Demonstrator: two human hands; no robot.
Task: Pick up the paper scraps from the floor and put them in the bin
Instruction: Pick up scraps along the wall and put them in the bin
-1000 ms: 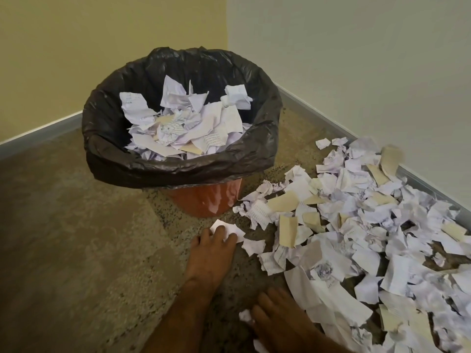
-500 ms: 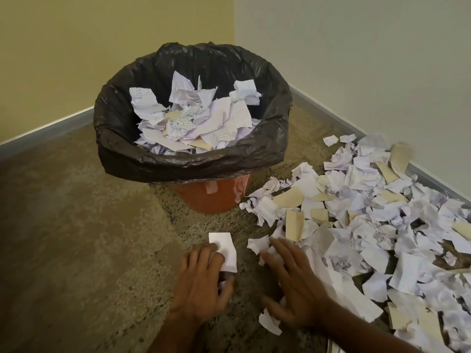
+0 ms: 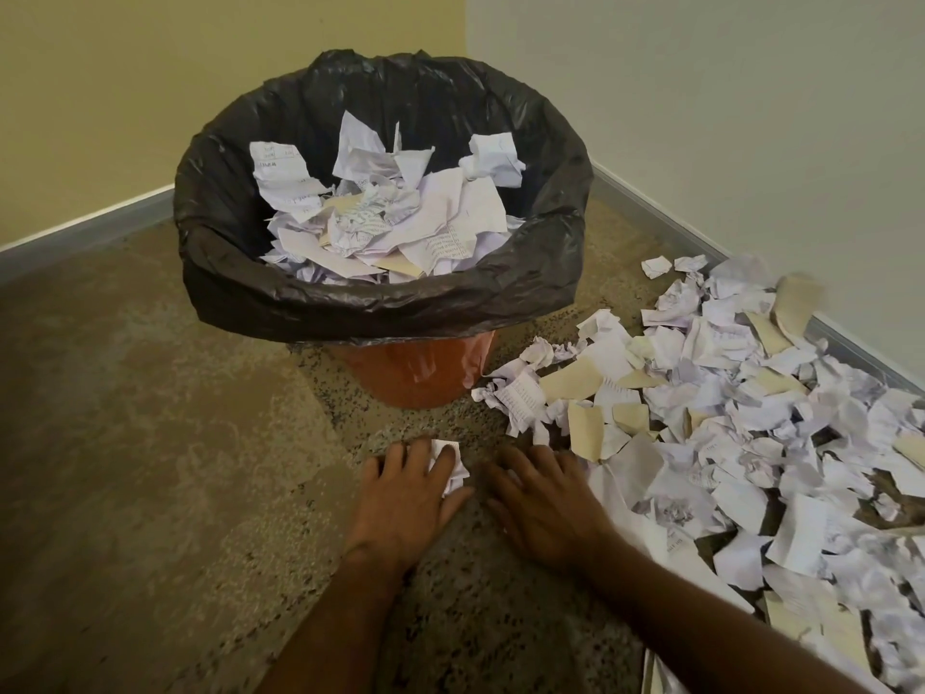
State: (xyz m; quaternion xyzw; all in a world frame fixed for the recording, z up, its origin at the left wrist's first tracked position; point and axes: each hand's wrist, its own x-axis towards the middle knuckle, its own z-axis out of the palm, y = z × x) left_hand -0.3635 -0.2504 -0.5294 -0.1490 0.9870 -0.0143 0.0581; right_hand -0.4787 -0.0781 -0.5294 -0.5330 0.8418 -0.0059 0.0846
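A speckled stone floor (image 3: 150,443) is seen running into a corner where a yellow wall meets a white one, with a grey skirting along both. In the single head view, the bin (image 3: 425,373), orange and lined with a black bag (image 3: 380,303), is stood at the far middle and is already well filled with torn paper. A broad heap of paper scraps (image 3: 726,418) is spread over the floor to the right, reaching from beside the bin's foot to the near right edge. Compared with half a second ago, the left hand (image 3: 408,493) has been drawn together over a small white scrap (image 3: 450,465), which is now crumpled and pinched between curled fingers and thumb where before it lay flat under the fingertips. The right hand (image 3: 540,498) has been slid leftward, clear of the heap; it is laid flat on the floor with fingers spread, and whether anything is trapped beneath it cannot be told. One scrap is thus judged ready for lifting to the bin, while by far the greater part of the litter is left to be gathered.
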